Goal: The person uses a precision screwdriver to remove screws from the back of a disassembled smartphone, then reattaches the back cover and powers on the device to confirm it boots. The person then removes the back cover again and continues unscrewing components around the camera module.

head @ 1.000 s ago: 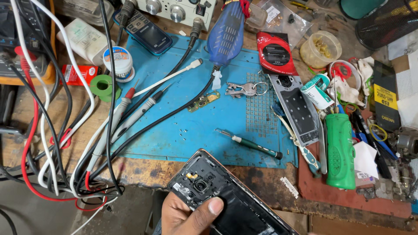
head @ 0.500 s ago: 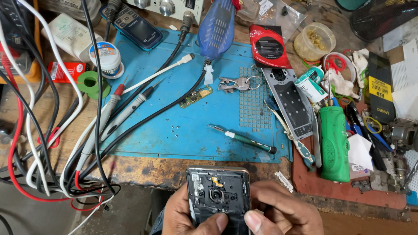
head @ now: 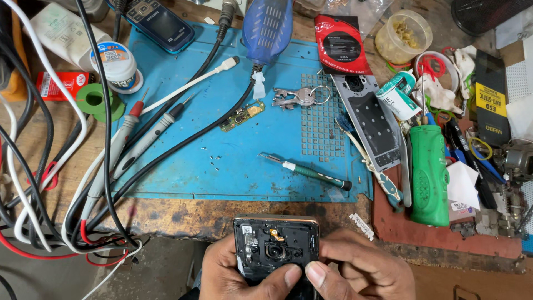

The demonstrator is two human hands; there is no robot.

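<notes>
**Two hands on an opened phone at the bench edge**

Both hands hold one opened phone [head: 276,244] at the bottom of the head view, just off the near edge of the wooden bench [head: 183,214]. The phone stands with its back cover off, showing dark inner parts, a round camera module and a small orange flex strip. The left hand [head: 236,275] wraps the phone's left side, thumb pressed on its lower face. The right hand [head: 363,272] closes on the right side, its thumb meeting the left thumb near the phone's lower middle. Both grips are pressed tight on the phone.

Beyond the hands lies a blue mat [head: 250,139]. On it rest a green-handled screwdriver [head: 308,172], a small circuit board [head: 241,118], a set of keys [head: 300,97] and two probes [head: 130,139] with red and black tips. A blue blower [head: 267,28] sits at the mat's far edge, near a dark keypad phone [head: 158,22]. Right of the mat are a grey phone frame [head: 372,119], a green cylinder [head: 428,175] and a clear tub [head: 402,36]. Left, a tangle of cables [head: 33,183] crosses the bench beside a green tape roll [head: 94,100] and a white jar [head: 116,64].
</notes>
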